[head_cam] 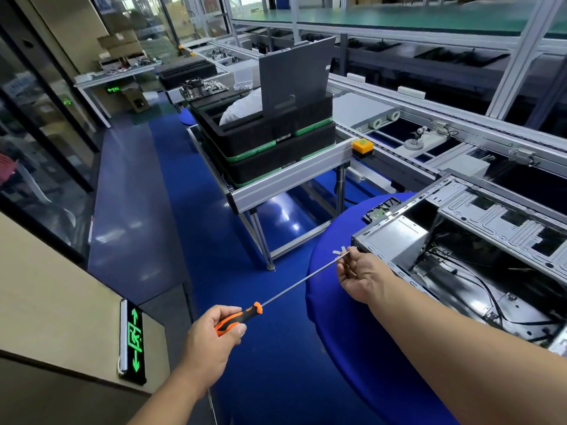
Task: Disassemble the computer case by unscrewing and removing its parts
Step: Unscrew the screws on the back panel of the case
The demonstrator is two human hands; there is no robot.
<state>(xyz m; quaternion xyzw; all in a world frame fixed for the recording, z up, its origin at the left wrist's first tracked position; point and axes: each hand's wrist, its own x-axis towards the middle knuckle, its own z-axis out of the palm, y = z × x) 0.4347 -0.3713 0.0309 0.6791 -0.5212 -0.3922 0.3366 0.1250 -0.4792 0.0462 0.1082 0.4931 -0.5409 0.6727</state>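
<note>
An open grey metal computer case [478, 250] lies on its side on a round blue table [334, 302] at the right, with cables and a silver drive box showing inside. My left hand [211, 342] grips the orange-and-black handle of a long screwdriver [294, 285]. Its thin shaft runs up and right to the case's near left corner. My right hand [359, 274] pinches the shaft near its tip, beside that corner. Small white tabs stick out by the fingertips.
A conveyor frame [294, 176] at centre carries stacked black trays with green edges [270, 142] and an upright dark panel [294, 75]. A yellow button box [362, 147] sits on its corner. A green exit sign [135, 342] hangs low on the left wall. Blue floor lies between.
</note>
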